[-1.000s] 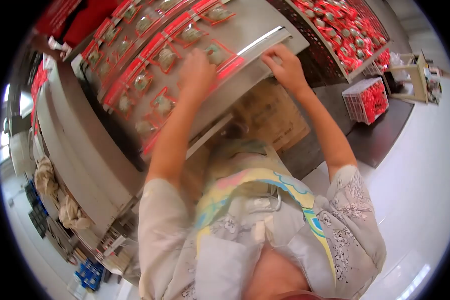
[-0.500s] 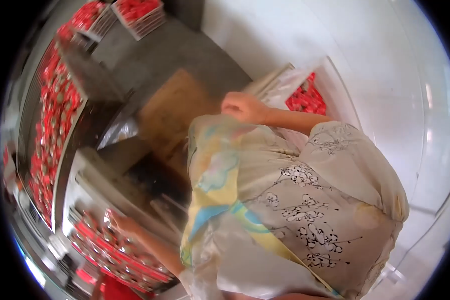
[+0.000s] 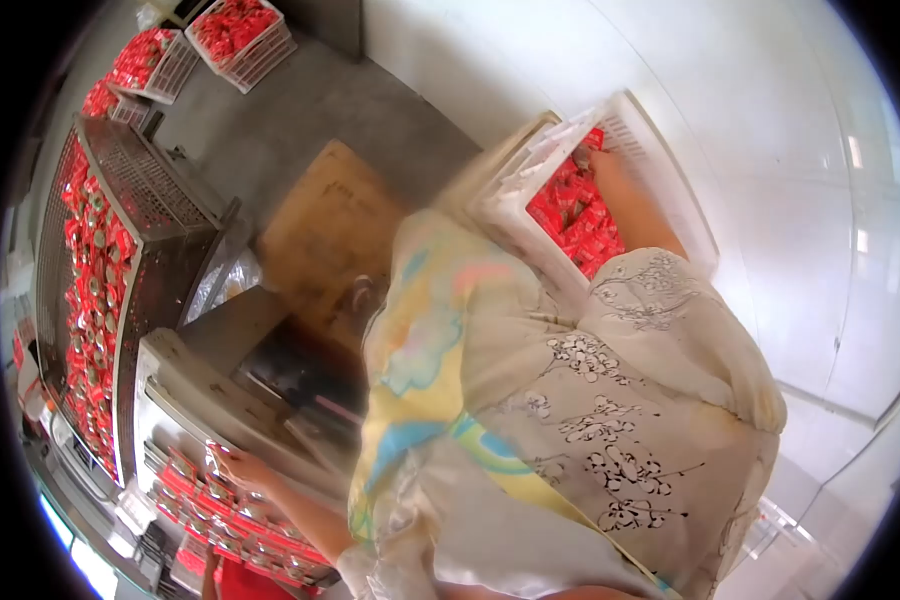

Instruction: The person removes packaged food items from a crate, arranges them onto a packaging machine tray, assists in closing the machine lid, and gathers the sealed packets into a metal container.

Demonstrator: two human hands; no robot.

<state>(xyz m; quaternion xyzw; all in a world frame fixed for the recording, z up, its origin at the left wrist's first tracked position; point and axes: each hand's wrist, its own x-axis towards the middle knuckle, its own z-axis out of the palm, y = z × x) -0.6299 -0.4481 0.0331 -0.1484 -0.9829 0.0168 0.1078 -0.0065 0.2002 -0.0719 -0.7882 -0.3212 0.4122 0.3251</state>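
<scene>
My left hand (image 3: 240, 468) is at the near edge of the machine table, beside rows of red-edged clear packets (image 3: 225, 520). Its fingers look pressed together at the edge, on something small and shiny that I cannot make out. My right hand (image 3: 598, 163) reaches down into a white plastic basket (image 3: 665, 180) on my right. Red packets (image 3: 575, 215) fill this basket, and my right hand is among them near its far end. Its fingers are mostly hidden, so what they hold cannot be told.
A perforated metal bin (image 3: 135, 270) holds many red packets on the left. White crates (image 3: 260, 60) of red packets stand at the back. A cardboard piece (image 3: 325, 215) lies ahead of my apron. Part of a person in red (image 3: 245, 580) shows beyond the table.
The view has swung to the right since the first frame. My right hand has left the table edge, passed my waist and entered the white basket. My left hand remains at the table.
</scene>
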